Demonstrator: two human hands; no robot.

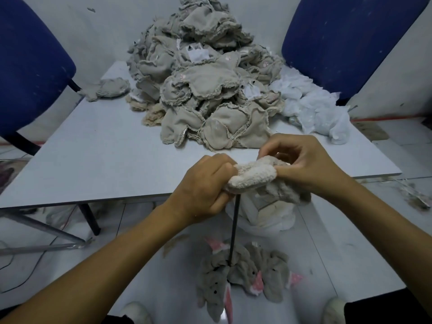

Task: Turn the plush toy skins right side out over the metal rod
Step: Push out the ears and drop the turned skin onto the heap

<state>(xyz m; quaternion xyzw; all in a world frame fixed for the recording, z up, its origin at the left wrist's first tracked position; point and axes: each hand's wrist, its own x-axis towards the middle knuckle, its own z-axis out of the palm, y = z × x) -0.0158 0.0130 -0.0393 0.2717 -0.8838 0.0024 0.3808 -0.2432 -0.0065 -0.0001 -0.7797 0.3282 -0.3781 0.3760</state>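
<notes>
Item in work: one plush toy skin, cream fleece face showing on its upper lobe, grey fabric bunched below and to the right. I see it held in the air just in front of the near edge of the worktop, between both of my hands.

Left hand: curled round the skin's left end and lower edge, knuckles up, right beside the top of the rod.

Right hand: fingertips pinching the skin's upper right edge, thumb pressed on the fleece.

Metal rod: dark, thin, near upright with a slight lean. Its long axis runs from the heap of finished skins on the floor up into the underside of the held skin, where its tip is hidden. Whether it is already inside the fabric, I cannot tell.

Key relation: the skin sits directly atop the rod, its long axis lying roughly left to right, crosswise to the rod. The left hand is the nearer to the rod. I judge the next pull runs downward along it.

Stock: pile of unturned skins on the worktop, well beyond the hands.
</notes>
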